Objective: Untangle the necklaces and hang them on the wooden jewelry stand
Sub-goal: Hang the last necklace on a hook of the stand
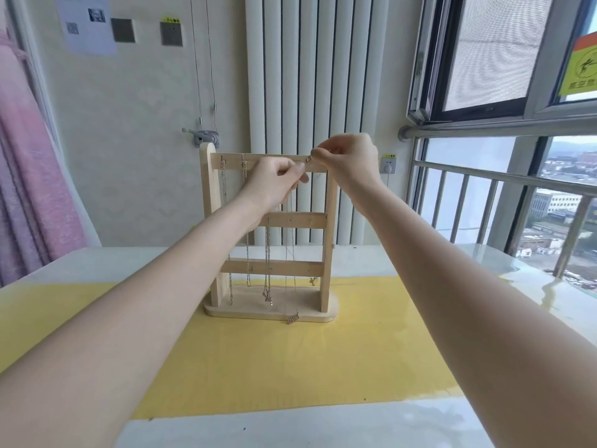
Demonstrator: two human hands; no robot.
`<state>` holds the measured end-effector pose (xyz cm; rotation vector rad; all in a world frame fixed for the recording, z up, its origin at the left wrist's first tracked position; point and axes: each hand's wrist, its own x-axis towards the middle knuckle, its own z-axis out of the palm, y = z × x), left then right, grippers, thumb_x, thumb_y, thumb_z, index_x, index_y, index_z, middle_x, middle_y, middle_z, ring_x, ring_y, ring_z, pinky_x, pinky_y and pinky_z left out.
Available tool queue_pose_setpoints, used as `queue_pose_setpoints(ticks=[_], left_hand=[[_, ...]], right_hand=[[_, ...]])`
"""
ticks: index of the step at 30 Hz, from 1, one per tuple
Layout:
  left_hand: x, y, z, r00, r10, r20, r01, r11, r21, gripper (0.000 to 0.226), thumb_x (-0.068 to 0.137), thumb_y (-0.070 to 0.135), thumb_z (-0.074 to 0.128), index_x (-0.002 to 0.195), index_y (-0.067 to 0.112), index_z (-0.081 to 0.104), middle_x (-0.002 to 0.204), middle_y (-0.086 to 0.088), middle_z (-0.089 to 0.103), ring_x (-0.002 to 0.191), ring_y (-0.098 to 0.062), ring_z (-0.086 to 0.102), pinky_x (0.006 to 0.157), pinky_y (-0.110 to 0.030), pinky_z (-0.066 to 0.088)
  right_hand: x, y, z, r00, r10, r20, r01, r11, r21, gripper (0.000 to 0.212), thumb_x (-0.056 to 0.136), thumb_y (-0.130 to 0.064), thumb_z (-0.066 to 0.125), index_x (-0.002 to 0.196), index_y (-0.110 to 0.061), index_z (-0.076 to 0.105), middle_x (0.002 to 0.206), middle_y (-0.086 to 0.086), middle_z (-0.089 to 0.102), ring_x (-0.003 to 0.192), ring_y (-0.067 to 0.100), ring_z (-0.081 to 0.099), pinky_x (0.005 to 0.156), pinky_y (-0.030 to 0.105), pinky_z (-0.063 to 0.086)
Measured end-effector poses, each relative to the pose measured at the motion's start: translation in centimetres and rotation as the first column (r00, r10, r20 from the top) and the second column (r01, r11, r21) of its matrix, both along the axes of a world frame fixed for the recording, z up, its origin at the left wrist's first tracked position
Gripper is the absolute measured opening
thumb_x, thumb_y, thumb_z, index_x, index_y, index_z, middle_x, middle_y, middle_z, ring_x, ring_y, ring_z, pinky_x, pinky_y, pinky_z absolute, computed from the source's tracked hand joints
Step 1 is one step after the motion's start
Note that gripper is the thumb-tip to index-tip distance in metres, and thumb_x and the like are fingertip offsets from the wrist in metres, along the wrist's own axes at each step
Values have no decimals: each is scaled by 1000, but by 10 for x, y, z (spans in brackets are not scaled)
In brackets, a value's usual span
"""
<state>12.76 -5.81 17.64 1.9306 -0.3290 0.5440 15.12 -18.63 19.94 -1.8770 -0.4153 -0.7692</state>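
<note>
Nearest the lower edge of the frame, a glossy white table (323, 428) is seen, with a yellow mat (258, 357) laid across its middle. This stretch lies open between the two forearms, so room for drawing the arms back is judged to be ample there.

Further in, at the centre of the frame, the wooden jewelry stand (269, 313) is set on the mat's far part. Several necklaces are hung from its top bar (232, 160) and fall past the two lower bars; the lettered pendant (292, 318) of one rests at the front lip of the base. A pull on that chain could drag the pendant over the lip and swing it into the neighbouring chains, and a fresh tangle would be the result.

At the top bar, the left hand (274, 182) is closed in a pinch on a fine necklace chain (291, 227), and the right hand (347, 158) is pinched on something small at a hook (308, 160) near the bar's right end, probably the same necklace's clasp end. The chain is thin and could be slipped from the fingertips, or missed past the hook. A firm push on the bar could tip the light stand backward.

Beyond, a white radiator (307, 76) stands close behind the stand, so little room is left at the back. At the right of the frame, a window railing (484, 176) is found, well apart from the hands.
</note>
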Motion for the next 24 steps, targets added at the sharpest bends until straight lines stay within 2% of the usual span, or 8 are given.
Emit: queue_pose_setpoints(ticks=[3, 6, 9, 13, 17, 21, 24], left_hand=[[12, -2, 1, 993, 92, 69, -91, 996, -12, 29, 97, 21, 49, 71, 16, 60, 58, 3, 51, 51, -11, 42, 57, -24, 34], [20, -4, 0, 972, 192, 136, -197, 980, 23, 26, 96, 22, 50, 77, 10, 63, 58, 3, 55, 49, -9, 46, 54, -21, 35], [22, -8, -4, 953, 237, 191, -258, 962, 92, 25, 95, 22, 52, 76, 10, 64, 58, 4, 57, 47, -6, 49, 48, -17, 38], [22, -8, -21, 966, 197, 167, -210, 976, 64, 18, 93, 14, 54, 78, 8, 64, 61, 1, 61, 53, -11, 59, 62, -25, 55], [17, -6, -28, 958, 211, 195, -230, 970, 78, 13, 91, 13, 58, 81, 11, 64, 68, -1, 66, 57, -3, 63, 66, -20, 55], [11, -5, -29, 967, 191, 170, -208, 974, 86, 11, 89, 10, 60, 79, 9, 65, 71, -10, 70, 66, -19, 69, 74, -32, 58], [6, -4, -29, 968, 204, 147, -220, 970, 107, 12, 88, 11, 61, 77, 11, 65, 71, -10, 70, 70, -22, 70, 76, -37, 57]], right_hand=[[13, 8, 4, 990, -140, 33, 142, 988, -67, 10, 84, -14, 63, 87, -13, 73, 77, 0, 63, 66, 10, 56, 55, 17, 41], [16, 12, 5, 957, -289, 31, 289, 937, -194, 12, 87, -11, 59, 92, -14, 69, 87, 1, 59, 76, 19, 54, 59, 23, 37], [15, 13, -2, 933, -344, 108, 360, 869, -339, 16, 89, -9, 52, 95, -13, 66, 96, 6, 64, 85, 25, 56, 63, 28, 38], [10, 9, -29, 930, -347, 125, 367, 843, -392, 20, 90, -9, 45, 98, -12, 63, 93, 8, 64, 82, 26, 49, 61, 29, 32], [7, 10, -42, 929, -361, 86, 366, 853, -373, 20, 91, -12, 46, 98, -13, 65, 85, 5, 58, 82, 28, 51, 62, 29, 32], [1, 10, -45, 932, -358, 60, 349, 842, -410, 21, 91, -11, 47, 100, -11, 65, 94, 8, 63, 80, 24, 43, 62, 29, 32], [-2, 11, -47, 940, -341, 28, 317, 837, -447, 19, 92, -12, 50, 102, -11, 65, 99, 10, 63, 84, 24, 45, 64, 31, 33]])
